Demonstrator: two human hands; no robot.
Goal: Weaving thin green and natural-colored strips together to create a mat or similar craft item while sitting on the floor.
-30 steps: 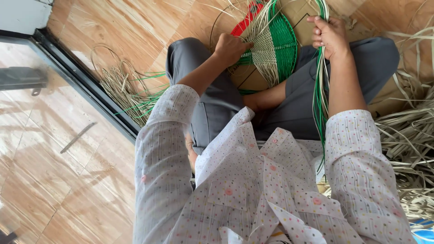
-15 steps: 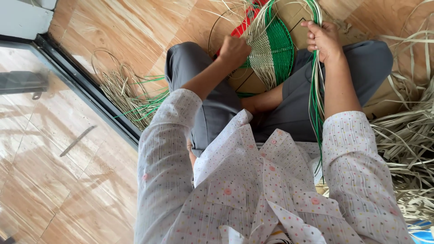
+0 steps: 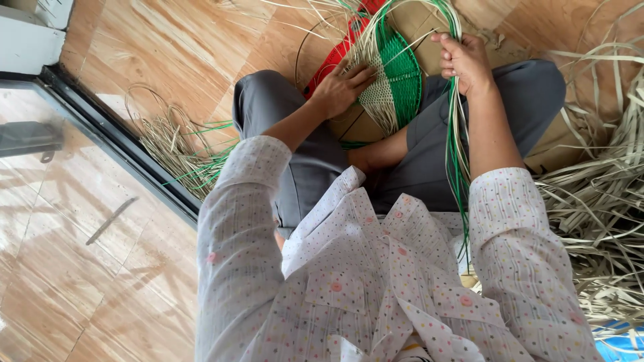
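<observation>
Left hand (image 3: 342,84) lies flat on the woven disc (image 3: 396,74) — right hand (image 3: 463,62) beside it grips strands (image 3: 457,144).

Head camera looks steeply down, close above lap.

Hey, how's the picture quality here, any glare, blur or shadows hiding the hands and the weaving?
Head view: soft, even daylight; left hand and right hand are sharp, with no motion blur. The woven piece is clear but cut off by the top edge. Pale reflections wash over the glass panel at left. Only faint shadows fall on the wooden floor; slight wide-angle stretch at the edges.
</observation>
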